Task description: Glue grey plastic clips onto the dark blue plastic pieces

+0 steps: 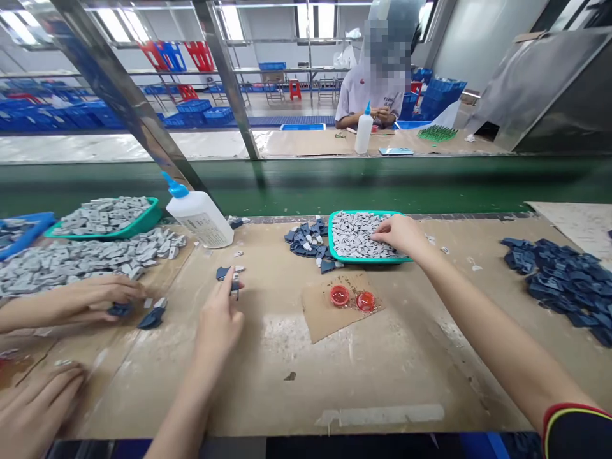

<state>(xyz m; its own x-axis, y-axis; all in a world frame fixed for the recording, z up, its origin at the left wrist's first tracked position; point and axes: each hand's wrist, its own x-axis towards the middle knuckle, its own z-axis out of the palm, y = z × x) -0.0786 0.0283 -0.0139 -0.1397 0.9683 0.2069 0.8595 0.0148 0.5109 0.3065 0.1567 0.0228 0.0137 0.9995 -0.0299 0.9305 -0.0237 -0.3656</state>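
Right grip (399, 233), in the head view, has fingertips drawn together on small grey pieces (351, 237) in a teal tray (370, 261) by the far edge of the worktop (382, 370); whether one is pinched I cannot tell. Left grip (217, 322) is at a dark blue piece (235, 287), nearer the front edge, its hold partly hidden and unclear.

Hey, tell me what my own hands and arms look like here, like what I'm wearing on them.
Your left hand and right hand are both ungloved, with no ring or watch visible. Your right arm ends at a dark fabric sleeve edged with red and yellow bands. No sleeve shows on your left arm.
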